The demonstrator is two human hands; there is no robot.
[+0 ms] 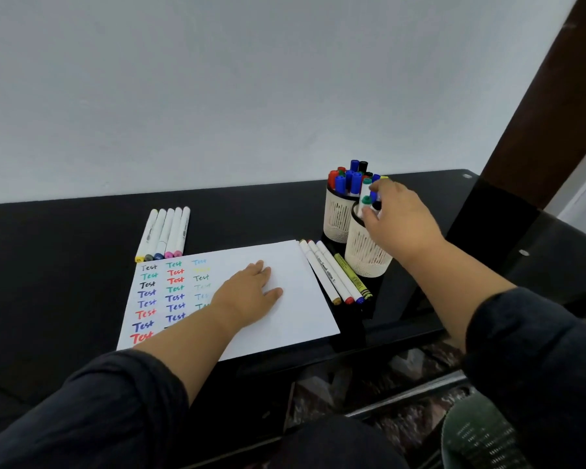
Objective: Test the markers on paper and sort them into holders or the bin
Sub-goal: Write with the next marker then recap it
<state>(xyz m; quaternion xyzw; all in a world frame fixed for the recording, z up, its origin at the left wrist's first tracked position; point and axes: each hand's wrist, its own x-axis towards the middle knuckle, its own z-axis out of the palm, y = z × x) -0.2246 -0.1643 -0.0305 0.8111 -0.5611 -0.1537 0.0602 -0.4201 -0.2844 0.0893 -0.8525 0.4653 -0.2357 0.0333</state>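
A white sheet of paper (pixel 295 299) lies on the black table, its left part covered with coloured "Test" words. My left hand (pixel 247 292) rests flat on the sheet with straight fingers. My right hand (pixel 396 218) is over the near mesh holder (pixel 362 255) and pinches a green-capped white marker (pixel 365 198) standing in it. The far mesh holder (pixel 335 214) is packed with several blue, red, green and black capped markers. Several white markers (pixel 164 235) lie in a row above the paper. More markers (pixel 332 272) lie right of the paper.
A green mesh bin (pixel 481 434) stands on the floor at the lower right, below the table edge. A dark wooden post (pixel 538 106) rises at the right. A white wall runs behind the black table (pixel 65 265).
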